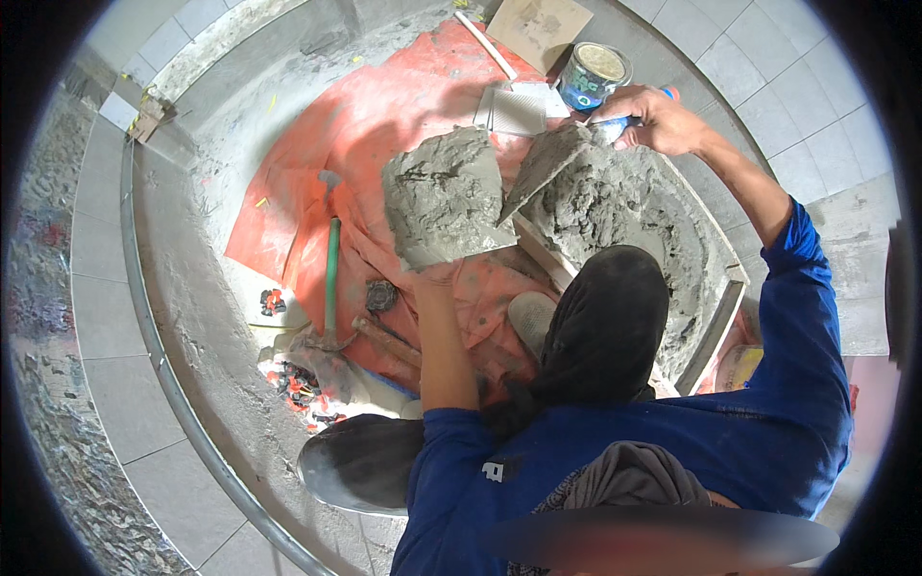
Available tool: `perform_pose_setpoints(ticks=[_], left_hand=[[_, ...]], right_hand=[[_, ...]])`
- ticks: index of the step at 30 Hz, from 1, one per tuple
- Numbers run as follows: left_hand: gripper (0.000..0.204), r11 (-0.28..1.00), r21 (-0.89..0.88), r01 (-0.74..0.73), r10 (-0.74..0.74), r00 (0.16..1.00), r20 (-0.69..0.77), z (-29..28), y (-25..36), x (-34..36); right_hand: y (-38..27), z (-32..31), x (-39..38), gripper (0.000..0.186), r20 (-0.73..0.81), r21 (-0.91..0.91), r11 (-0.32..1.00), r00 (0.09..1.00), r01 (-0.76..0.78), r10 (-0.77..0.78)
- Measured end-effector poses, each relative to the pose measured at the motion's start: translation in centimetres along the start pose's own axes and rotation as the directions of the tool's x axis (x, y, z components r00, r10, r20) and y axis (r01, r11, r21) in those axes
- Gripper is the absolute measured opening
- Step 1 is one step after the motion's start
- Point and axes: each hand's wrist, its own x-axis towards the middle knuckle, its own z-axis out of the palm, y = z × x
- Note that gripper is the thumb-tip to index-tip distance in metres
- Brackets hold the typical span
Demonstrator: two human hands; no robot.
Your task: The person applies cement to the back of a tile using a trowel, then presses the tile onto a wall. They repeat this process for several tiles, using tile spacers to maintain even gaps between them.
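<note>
My left hand (432,280) holds a square board (437,202) from its lower edge, fingers hidden underneath it; grey wet mortar covers the board. My right hand (653,120) is closed on the blue handle of a trowel (552,165), whose mortar-coated blade is tilted over the left end of a mortar-filled trough (730,298), just right of the board. My dark-clad knee is beside the trough, and an orange plastic sheet (317,134) lies beneath the work.
A green-handled hammer (332,269), wooden-handled tool (389,341), bag of red-and-black clips (303,394), metal can (593,77), white tiles (519,110), cardboard square (533,34) and white stick (485,43) lie around. A curved ledge with metal edging (158,355) runs along the left.
</note>
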Motion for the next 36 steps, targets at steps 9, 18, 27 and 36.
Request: perform_pose_setpoints(ticks=[9, 18, 27, 36], left_hand=[[0.087, 0.94, 0.34, -0.023, 0.037, 0.999, -0.035, -3.5, -0.9, -0.4], [0.078, 0.631, 0.687, -0.36, 0.197, 0.931, 0.307, -3.2, -0.9, 1.0], [0.057, 0.977, -0.213, -0.023, 0.099, 0.932, 0.349, 2.7, 0.3, -0.5], [0.054, 0.961, -0.213, -0.176, 0.229, 0.94, 0.253, 3.7, 0.6, -0.3]], right_hand=[[0.0, -2.3, 4.0, 0.038, 0.006, -0.098, 0.986, 0.991, 0.132, -0.132], [-6.3, -5.5, 7.7, 0.029, 0.102, -0.346, 0.906, 0.969, 0.245, -0.223], [-7.7, -4.7, 8.2, 0.02, 0.215, -0.128, 0.973, 0.953, -0.191, 0.215], [-7.5, -2.7, 4.5, 0.027, 0.21, -0.035, 0.944, 0.921, -0.328, 0.328]])
